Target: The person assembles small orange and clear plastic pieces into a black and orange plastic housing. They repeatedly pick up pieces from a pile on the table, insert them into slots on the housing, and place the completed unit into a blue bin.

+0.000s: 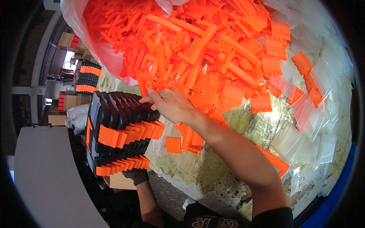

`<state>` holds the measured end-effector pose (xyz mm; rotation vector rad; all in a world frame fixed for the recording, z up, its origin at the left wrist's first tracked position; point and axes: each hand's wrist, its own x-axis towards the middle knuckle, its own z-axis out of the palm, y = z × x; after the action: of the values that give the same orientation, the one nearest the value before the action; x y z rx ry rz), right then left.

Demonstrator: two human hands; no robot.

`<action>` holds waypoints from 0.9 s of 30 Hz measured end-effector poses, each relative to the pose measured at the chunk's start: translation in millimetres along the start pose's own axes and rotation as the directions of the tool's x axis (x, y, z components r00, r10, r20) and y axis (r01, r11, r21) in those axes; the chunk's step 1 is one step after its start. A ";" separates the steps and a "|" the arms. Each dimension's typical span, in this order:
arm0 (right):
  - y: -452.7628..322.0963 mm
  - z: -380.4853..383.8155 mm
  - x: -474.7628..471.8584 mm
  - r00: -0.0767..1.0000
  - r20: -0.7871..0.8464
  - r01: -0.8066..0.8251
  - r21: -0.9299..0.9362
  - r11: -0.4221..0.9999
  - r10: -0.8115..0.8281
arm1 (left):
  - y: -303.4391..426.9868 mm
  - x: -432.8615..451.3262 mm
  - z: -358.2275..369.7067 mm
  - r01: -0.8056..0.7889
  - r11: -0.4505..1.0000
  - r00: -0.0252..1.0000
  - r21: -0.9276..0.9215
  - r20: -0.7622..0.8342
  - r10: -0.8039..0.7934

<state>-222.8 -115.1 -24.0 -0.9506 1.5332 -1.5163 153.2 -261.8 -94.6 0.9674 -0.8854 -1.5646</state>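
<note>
A row of black plastic cases [122,111] with orange latches [131,134] hangs over the table's left edge. My left hand [136,176], in a dark knitted glove, is under the lower latches; the cases hide most of its fingers, so its grip does not show. Bare, my right hand [171,104] reaches over the far end of the cases, beside a big heap of orange plastic handles [196,57] and latch pieces [232,92]. Its fingers point left, close to an upright orange piece [141,82]; whether they hold anything is unclear.
Clear plastic sheets [308,142] lie scattered on the right. A translucent bag [109,62] surrounds part of the heap. More stacked cases [87,76] stand at the back left, near cardboard boxes [66,40]. A grey-white panel [48,171] is at the lower left, an open carton [122,181] below the cases.
</note>
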 end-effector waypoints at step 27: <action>-31.0 28.8 -6.4 0.940 -0.337 -0.009 -0.182 0.983 -0.054 | -1.7 -10.0 15.8 0.042 0.999 0.999 -0.034 -0.011 -0.042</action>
<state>-194.2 -122.3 7.1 -0.8376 1.9400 -1.6430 139.4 -250.7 -88.4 0.9758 -0.8327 -1.6026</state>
